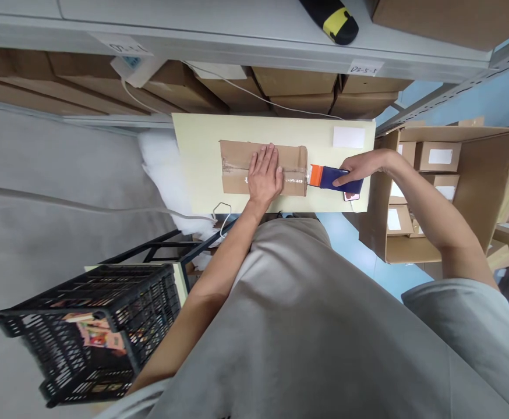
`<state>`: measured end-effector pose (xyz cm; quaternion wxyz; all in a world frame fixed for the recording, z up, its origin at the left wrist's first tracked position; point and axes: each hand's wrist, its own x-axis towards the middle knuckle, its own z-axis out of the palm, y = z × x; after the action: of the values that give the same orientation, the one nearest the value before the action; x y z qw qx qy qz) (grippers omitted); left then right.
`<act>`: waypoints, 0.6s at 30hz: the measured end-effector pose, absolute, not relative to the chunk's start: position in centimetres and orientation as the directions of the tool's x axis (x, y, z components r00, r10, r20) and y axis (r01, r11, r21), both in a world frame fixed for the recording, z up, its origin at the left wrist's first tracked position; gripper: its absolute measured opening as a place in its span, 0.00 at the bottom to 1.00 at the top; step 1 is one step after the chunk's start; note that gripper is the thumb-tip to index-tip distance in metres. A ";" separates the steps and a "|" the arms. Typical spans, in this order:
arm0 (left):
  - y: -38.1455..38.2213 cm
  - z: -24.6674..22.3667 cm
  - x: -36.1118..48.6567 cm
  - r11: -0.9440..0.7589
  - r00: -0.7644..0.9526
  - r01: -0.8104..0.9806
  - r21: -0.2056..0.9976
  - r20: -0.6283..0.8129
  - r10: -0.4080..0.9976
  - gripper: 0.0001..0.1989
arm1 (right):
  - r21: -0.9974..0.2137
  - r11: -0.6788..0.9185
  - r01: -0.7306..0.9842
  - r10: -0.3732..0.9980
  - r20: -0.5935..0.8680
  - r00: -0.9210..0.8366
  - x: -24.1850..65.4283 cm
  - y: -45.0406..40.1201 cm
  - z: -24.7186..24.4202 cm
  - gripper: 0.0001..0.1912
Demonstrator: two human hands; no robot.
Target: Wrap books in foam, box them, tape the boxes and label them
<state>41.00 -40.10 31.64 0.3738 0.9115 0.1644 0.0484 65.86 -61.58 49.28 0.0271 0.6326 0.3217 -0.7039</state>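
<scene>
A brown cardboard box (237,160) lies closed on the pale yellow tabletop (202,131), its lengthwise seam facing up. My left hand (264,177) rests flat on top of it, fingers stretched out. At the box's right end, my right hand (354,169) grips a dark blue and orange tape dispenser (328,177). The dispenser's orange front meets the box's right edge near the seam. Partly under the right hand lies a phone-like object with a pinkish face (351,196). A white paper label (348,137) sits behind that hand.
Cardboard boxes (298,81) fill the shelf behind the table. A black and yellow tool handle (335,23) juts over the upper shelf. To the right stands a large open carton (484,174) with small labelled boxes. A black plastic crate (106,326) and white wrap (161,163) are at left.
</scene>
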 end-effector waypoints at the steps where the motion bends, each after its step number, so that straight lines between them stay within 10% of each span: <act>1: -40.1 31.6 41.0 -0.665 0.939 0.267 0.697 -0.034 0.341 0.39 | -0.424 -0.790 0.442 0.371 -0.906 -0.206 65.9 -61.7 49.1 0.41; 18: -40.1 31.4 40.8 -0.656 0.924 0.305 0.690 -0.046 0.380 0.40 | -0.483 -0.767 0.422 0.399 -0.874 -0.277 67.7 -62.6 46.6 0.42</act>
<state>40.79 -40.06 31.43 0.3692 0.9086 0.1884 0.0510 67.75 -62.56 46.64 0.0081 0.6013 0.3413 -0.7224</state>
